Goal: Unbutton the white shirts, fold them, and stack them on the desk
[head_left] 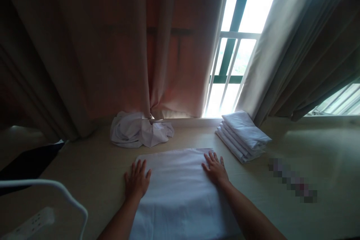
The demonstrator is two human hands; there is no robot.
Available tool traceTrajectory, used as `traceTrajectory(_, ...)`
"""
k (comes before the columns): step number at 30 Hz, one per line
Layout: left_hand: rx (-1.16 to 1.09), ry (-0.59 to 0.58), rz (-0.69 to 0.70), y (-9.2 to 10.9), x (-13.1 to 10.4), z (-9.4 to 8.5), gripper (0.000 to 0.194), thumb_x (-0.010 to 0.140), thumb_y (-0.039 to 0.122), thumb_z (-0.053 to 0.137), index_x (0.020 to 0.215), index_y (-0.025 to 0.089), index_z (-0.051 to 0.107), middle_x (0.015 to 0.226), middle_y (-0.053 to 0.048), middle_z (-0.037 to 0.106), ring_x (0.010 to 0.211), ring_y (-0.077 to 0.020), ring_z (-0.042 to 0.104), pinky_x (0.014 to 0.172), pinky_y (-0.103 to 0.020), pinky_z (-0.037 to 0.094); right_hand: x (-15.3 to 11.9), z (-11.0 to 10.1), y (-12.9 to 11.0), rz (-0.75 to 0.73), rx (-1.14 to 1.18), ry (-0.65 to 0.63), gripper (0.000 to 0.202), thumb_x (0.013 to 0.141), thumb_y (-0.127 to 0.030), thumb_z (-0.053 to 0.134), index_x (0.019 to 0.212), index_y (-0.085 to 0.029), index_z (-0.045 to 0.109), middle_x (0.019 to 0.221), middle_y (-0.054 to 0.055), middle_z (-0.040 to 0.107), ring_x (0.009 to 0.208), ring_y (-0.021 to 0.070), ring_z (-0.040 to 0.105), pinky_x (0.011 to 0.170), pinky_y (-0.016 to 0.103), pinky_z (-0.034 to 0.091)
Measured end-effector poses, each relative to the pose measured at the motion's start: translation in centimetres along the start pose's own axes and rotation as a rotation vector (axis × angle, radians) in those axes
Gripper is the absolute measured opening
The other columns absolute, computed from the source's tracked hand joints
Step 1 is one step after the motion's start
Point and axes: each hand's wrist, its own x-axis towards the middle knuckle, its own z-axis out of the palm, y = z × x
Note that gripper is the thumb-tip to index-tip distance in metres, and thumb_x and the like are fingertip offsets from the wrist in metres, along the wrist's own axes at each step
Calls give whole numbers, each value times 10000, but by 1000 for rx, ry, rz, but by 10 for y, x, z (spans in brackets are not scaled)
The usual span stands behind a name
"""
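Note:
A white cloth (177, 195) lies spread out flat on the pale table, running down past the bottom of the view. My left hand (137, 180) rests palm down at its upper left edge, fingers spread, partly on the cloth and partly on the table. On the upper right edge lies my right hand (216, 168), flat with its fingers apart. Neither hand grips anything. Beyond the right hand stands a stack of folded white cloths (243, 135). A crumpled white cloth (139, 129) sits beyond the left hand, near the curtain.
Long curtains (112, 45) hang at the table's far edge, parted before a barred window (236, 45). At the lower left are a white power strip (33, 223), a white cable (67, 195) and a dark flat thing (28, 165). A blurred-out object (292, 180) lies right on the table (309, 146).

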Motion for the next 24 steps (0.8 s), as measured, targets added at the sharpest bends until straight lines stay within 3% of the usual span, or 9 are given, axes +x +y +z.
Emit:
traceTrajectory(11, -7, 7, -36, 3, 12, 5, 608, 961, 535, 224, 1536, 340, 260, 1635, -35, 176, 1508, -299, 74, 1148, -638, 91, 17, 0, -3, -8, -19, -8, 675, 942, -638, 268, 1540, -327, 257, 1635, 45, 156, 1503, 291, 77, 1160, 564, -49)
traceTrajectory(19, -43, -16, -42, 14, 39, 6, 604, 966, 509, 230, 1537, 317, 264, 1638, -51, 158, 1505, -319, 58, 1126, -689, 65, 38, 1, -4, 4, -63, -8, 659, 956, -632, 227, 1545, -336, 229, 1637, 34, 145, 1502, 279, 70, 1161, 563, -6)
traceTrajectory(24, -50, -4, -26, 21, 62, 11, 622, 958, 523, 235, 1539, 302, 268, 1633, -77, 173, 1501, -344, 48, 1113, -708, -16, 62, 11, 1, 16, -66, 0, 665, 958, -640, 192, 1551, -338, 201, 1644, 26, 102, 1500, 288, 40, 1155, 577, -23)
